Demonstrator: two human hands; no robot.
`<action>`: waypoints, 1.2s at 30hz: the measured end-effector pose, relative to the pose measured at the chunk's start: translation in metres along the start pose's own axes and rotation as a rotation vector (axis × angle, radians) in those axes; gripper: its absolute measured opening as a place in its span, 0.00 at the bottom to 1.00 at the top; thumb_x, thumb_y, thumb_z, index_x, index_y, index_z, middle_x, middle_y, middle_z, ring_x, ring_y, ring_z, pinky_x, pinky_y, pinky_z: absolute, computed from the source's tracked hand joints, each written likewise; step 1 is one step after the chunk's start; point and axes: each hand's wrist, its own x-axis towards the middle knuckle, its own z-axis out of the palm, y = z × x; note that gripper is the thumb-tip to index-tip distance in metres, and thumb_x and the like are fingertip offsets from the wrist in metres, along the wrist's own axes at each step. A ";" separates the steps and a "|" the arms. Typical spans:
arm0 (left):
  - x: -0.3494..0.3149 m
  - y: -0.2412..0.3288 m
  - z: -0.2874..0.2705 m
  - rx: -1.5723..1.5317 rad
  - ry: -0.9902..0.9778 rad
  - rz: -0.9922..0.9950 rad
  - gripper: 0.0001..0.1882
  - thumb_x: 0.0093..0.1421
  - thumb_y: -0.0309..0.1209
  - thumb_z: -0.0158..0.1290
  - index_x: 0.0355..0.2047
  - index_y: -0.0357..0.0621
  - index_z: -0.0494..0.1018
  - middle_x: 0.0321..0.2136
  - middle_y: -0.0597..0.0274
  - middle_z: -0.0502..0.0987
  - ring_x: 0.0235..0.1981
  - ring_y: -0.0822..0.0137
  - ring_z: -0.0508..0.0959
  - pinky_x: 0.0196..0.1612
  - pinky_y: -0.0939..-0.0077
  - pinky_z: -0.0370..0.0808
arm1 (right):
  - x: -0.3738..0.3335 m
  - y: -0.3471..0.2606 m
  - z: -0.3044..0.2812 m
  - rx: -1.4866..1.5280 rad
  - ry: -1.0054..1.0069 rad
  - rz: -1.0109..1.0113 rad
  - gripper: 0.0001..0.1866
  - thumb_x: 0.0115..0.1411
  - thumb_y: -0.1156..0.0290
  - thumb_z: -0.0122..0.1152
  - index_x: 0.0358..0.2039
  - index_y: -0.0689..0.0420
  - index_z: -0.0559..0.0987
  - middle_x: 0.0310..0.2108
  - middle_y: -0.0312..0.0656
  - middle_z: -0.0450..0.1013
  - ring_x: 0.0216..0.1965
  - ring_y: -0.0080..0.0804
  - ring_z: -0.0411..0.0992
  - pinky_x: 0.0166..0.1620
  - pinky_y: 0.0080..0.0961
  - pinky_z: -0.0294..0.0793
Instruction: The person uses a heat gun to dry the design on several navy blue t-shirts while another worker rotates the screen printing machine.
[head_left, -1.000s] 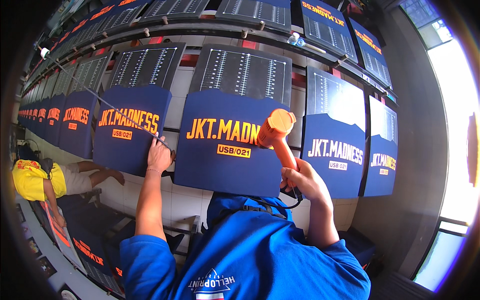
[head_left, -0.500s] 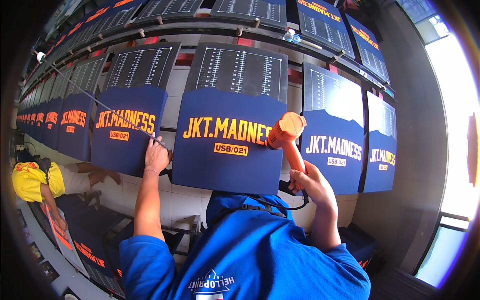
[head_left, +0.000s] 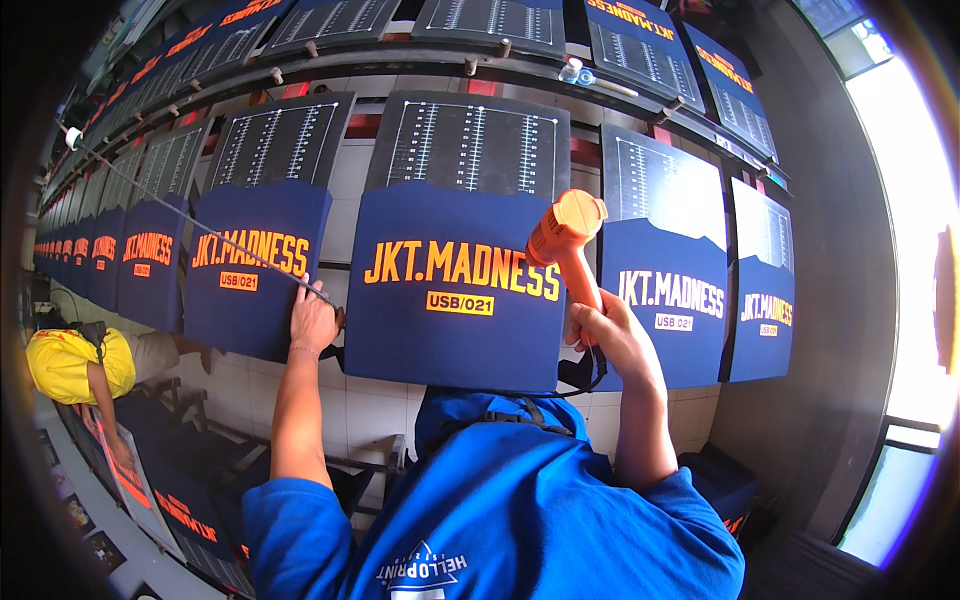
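My right hand (head_left: pixel 618 338) grips the handle of an orange hair dryer (head_left: pixel 566 228). Its dark nozzle faces left over the right side of a navy shirt panel (head_left: pixel 400 345), printed in orange and yellow, on the board in front of me. A black cord hangs below that hand. Farther left, my left hand (head_left: pixel 314 322) is closed on a long thin dark rod (head_left: pixel 190 212) with a white end. The rod slants up and left across the neighbouring printed navy panel (head_left: pixel 255 315). Some fingertips of that hand are hard to make out.
More boards with navy panels (head_left: pixel 672 345) stand in a row on both sides. Behind them runs a dark rail (head_left: pixel 420 62) with pegs, then another row of boards. A small clear bottle (head_left: pixel 571 70) sits on it. At lower left a person in yellow (head_left: pixel 80 365) bends over a board.
My right hand has moved the hair dryer farther from me and slightly left, uncovering more of the print's right end. My left hand stays nearly in place on the rod.
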 end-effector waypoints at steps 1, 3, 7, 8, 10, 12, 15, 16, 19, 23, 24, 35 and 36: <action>0.001 0.000 -0.001 -0.005 -0.013 -0.001 0.24 0.64 0.45 0.53 0.33 0.32 0.83 0.39 0.53 0.82 0.62 0.55 0.68 0.74 0.53 0.45 | 0.001 -0.001 -0.001 -0.008 0.006 0.007 0.14 0.66 0.64 0.57 0.40 0.65 0.73 0.26 0.37 0.72 0.27 0.24 0.75 0.31 0.22 0.75; 0.000 0.001 -0.005 -0.001 -0.020 -0.007 0.24 0.64 0.46 0.53 0.33 0.31 0.82 0.40 0.53 0.82 0.62 0.55 0.68 0.74 0.53 0.45 | 0.002 0.002 -0.003 -0.013 0.010 -0.015 0.14 0.66 0.64 0.57 0.39 0.65 0.73 0.26 0.37 0.72 0.26 0.24 0.75 0.31 0.21 0.75; -0.001 0.002 -0.004 0.016 -0.023 -0.012 0.25 0.65 0.46 0.53 0.35 0.31 0.82 0.40 0.54 0.82 0.62 0.56 0.67 0.74 0.53 0.45 | -0.005 0.003 -0.012 0.009 0.021 0.017 0.14 0.66 0.65 0.56 0.40 0.65 0.74 0.26 0.37 0.73 0.26 0.24 0.76 0.30 0.21 0.75; -0.001 0.002 -0.004 0.017 -0.026 -0.012 0.25 0.65 0.46 0.53 0.35 0.31 0.82 0.41 0.54 0.82 0.62 0.56 0.67 0.74 0.53 0.45 | -0.009 0.003 -0.012 0.003 0.058 0.033 0.14 0.66 0.65 0.56 0.40 0.65 0.74 0.26 0.37 0.73 0.26 0.24 0.77 0.30 0.21 0.75; -0.001 0.001 -0.005 0.006 -0.037 -0.011 0.25 0.65 0.47 0.52 0.35 0.31 0.82 0.40 0.54 0.82 0.62 0.56 0.67 0.74 0.53 0.45 | -0.016 0.003 -0.012 -0.009 0.132 0.063 0.13 0.66 0.65 0.56 0.40 0.65 0.74 0.26 0.38 0.73 0.26 0.24 0.77 0.30 0.21 0.75; 0.000 0.001 -0.005 0.002 -0.038 -0.007 0.26 0.65 0.47 0.52 0.34 0.31 0.82 0.40 0.54 0.82 0.62 0.56 0.67 0.74 0.53 0.45 | -0.020 0.005 -0.013 -0.017 0.136 0.046 0.13 0.66 0.65 0.56 0.40 0.65 0.74 0.26 0.38 0.73 0.26 0.24 0.77 0.30 0.22 0.75; 0.001 0.000 -0.004 0.004 -0.027 0.005 0.26 0.65 0.47 0.52 0.33 0.31 0.82 0.40 0.54 0.82 0.62 0.56 0.67 0.74 0.53 0.45 | -0.023 0.006 -0.016 0.000 0.143 0.045 0.13 0.66 0.65 0.56 0.40 0.64 0.74 0.25 0.38 0.74 0.25 0.23 0.76 0.30 0.22 0.75; 0.000 0.000 -0.003 0.004 -0.022 0.007 0.26 0.65 0.47 0.52 0.33 0.31 0.82 0.40 0.54 0.82 0.62 0.56 0.67 0.74 0.52 0.45 | -0.022 0.006 -0.015 -0.004 0.151 0.042 0.13 0.65 0.65 0.56 0.40 0.64 0.74 0.24 0.39 0.74 0.24 0.23 0.75 0.30 0.21 0.74; -0.001 -0.001 0.002 0.017 0.007 0.004 0.24 0.64 0.46 0.52 0.31 0.33 0.83 0.40 0.53 0.83 0.62 0.56 0.68 0.74 0.53 0.45 | -0.018 0.007 -0.016 0.011 0.131 0.037 0.13 0.65 0.65 0.56 0.39 0.64 0.74 0.23 0.39 0.75 0.23 0.22 0.73 0.29 0.20 0.73; 0.000 -0.002 0.007 0.022 0.030 0.001 0.24 0.64 0.45 0.52 0.31 0.34 0.84 0.40 0.52 0.83 0.62 0.56 0.68 0.74 0.54 0.46 | -0.010 0.005 -0.010 0.034 0.099 0.013 0.12 0.65 0.66 0.55 0.39 0.64 0.74 0.22 0.38 0.74 0.23 0.21 0.72 0.29 0.20 0.72; 0.001 -0.002 0.006 0.012 0.022 -0.003 0.24 0.64 0.45 0.52 0.31 0.33 0.84 0.40 0.52 0.83 0.62 0.56 0.68 0.74 0.54 0.46 | -0.008 0.005 -0.008 0.013 0.099 0.009 0.12 0.65 0.66 0.55 0.39 0.64 0.74 0.22 0.38 0.74 0.23 0.21 0.72 0.29 0.20 0.72; 0.000 -0.001 0.003 -0.019 0.030 -0.010 0.24 0.63 0.45 0.53 0.32 0.31 0.83 0.40 0.52 0.83 0.62 0.56 0.69 0.74 0.55 0.46 | -0.029 -0.001 -0.011 -0.020 0.085 0.087 0.14 0.65 0.66 0.57 0.41 0.65 0.74 0.26 0.36 0.72 0.27 0.23 0.76 0.32 0.22 0.77; 0.000 -0.001 0.003 -0.021 0.032 -0.011 0.24 0.63 0.45 0.53 0.32 0.31 0.83 0.40 0.52 0.83 0.62 0.56 0.69 0.74 0.55 0.46 | -0.031 -0.002 -0.011 -0.020 0.076 0.089 0.14 0.65 0.66 0.57 0.41 0.65 0.74 0.26 0.36 0.72 0.26 0.23 0.76 0.32 0.22 0.77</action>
